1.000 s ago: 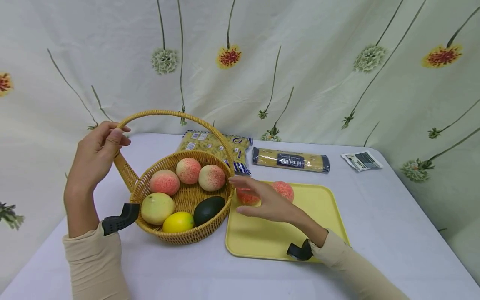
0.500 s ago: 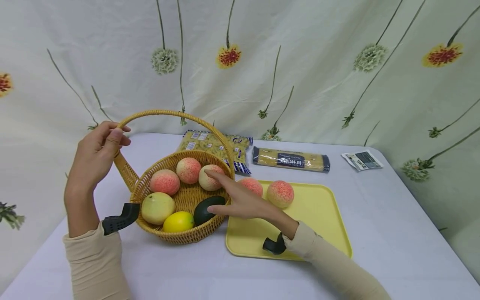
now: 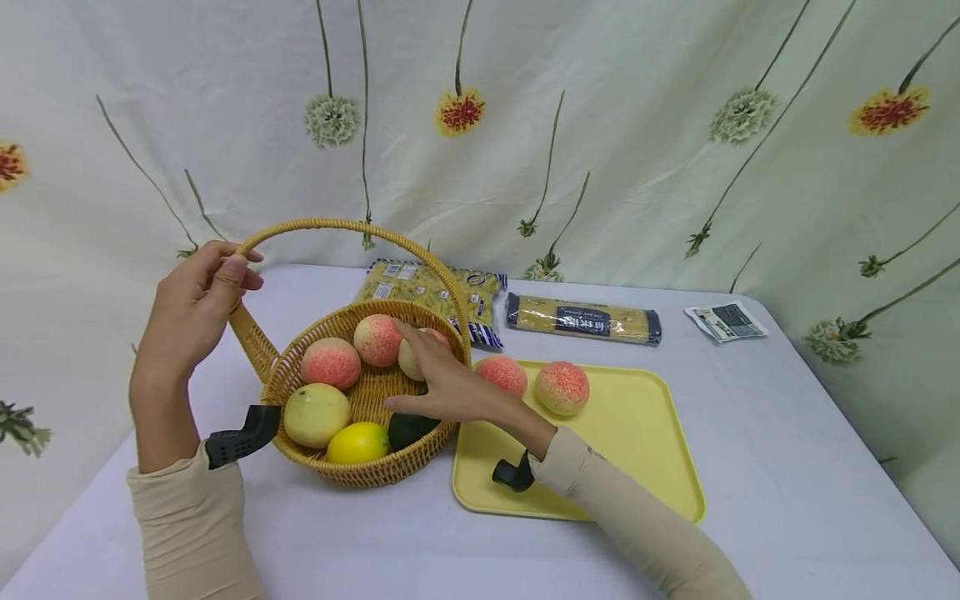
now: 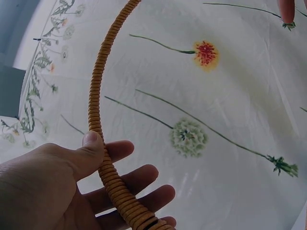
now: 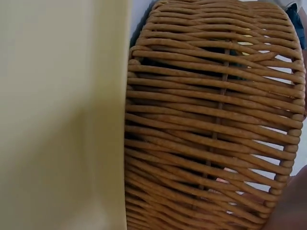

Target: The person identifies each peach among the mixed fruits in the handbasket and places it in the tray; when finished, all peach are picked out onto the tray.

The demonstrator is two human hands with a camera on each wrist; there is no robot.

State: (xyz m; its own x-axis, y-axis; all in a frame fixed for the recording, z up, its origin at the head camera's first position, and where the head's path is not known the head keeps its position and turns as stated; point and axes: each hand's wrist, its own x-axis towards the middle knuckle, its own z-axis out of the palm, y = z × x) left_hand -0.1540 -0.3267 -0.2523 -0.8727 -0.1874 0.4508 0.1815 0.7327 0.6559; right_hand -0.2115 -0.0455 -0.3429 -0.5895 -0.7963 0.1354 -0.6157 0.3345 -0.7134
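In the head view my left hand [image 3: 183, 317] holds the arched handle [image 3: 337, 223] of a wicker basket [image 3: 360, 475]. The left wrist view shows that hand's thumb and fingers around the wrapped handle [image 4: 96, 96]. My right hand [image 3: 453, 390] reaches over the basket's right rim, thumb and fingers spread, near a peach [image 3: 377, 340]. It partly covers a paler peach [image 3: 412, 360] and a dark green avocado [image 3: 408, 429]. Also inside lie another peach [image 3: 331, 363], a pale yellow-green round fruit [image 3: 317, 415] and a lemon [image 3: 357, 443]. The basket's woven side [image 5: 211, 120] fills much of the right wrist view.
Right of the basket lies a yellow tray [image 3: 637, 450] bearing two peaches [image 3: 562, 387], one partly behind my right arm. Behind are a bag of pasta [image 3: 427, 286], a spaghetti packet [image 3: 585, 320] and a small white packet [image 3: 725, 322]. A flowered cloth [image 3: 637, 167] hangs at the back.
My right hand has moved left from above the tray to over the basket, uncovering the tray's peaches. My left hand keeps its hold on the handle.
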